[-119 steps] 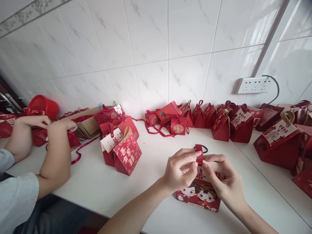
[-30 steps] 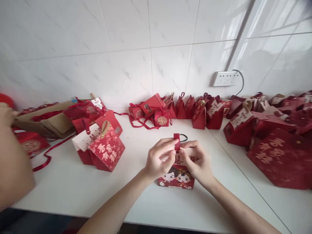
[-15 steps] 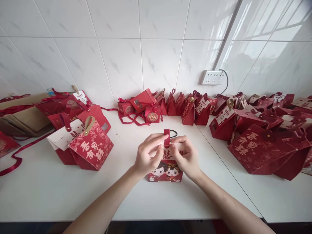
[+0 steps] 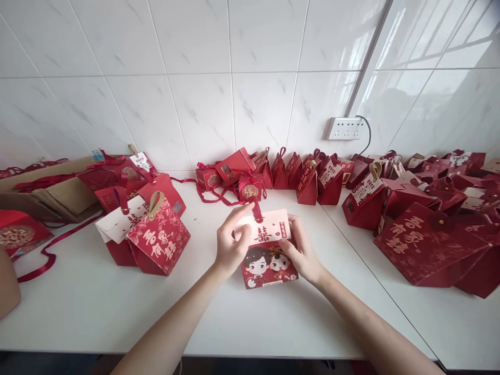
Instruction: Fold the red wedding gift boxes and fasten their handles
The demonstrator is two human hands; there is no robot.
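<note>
In the head view, a small gift box [image 4: 269, 265] stands in front of me, its white top flap printed with red characters and its red front with two cartoon figures. A dark red strap [image 4: 257, 211] rises from the flap. My left hand [image 4: 230, 242] grips the box's upper left side, the thumb against the white flap and the index finger reaching up to the strap. On the other side, my right hand [image 4: 304, 252] clasps the box's right edge, its thumb on the front. The fingers behind the box are partly hidden.
Two gift boxes with loop handles [image 4: 158, 237] stand to the left, near brown cardboard [image 4: 74, 198] and red ribbon [image 4: 47, 265]. Many red boxes [image 4: 433, 245] crowd the right. More line the tiled wall, below a power strip [image 4: 346, 128]. A blurred tan shape [image 4: 7, 286] enters at the left edge.
My right hand has moved from the strap down to the box's right side. The box has turned slightly. A black loop behind the strap is out of sight; the tan shape has appeared at left.
</note>
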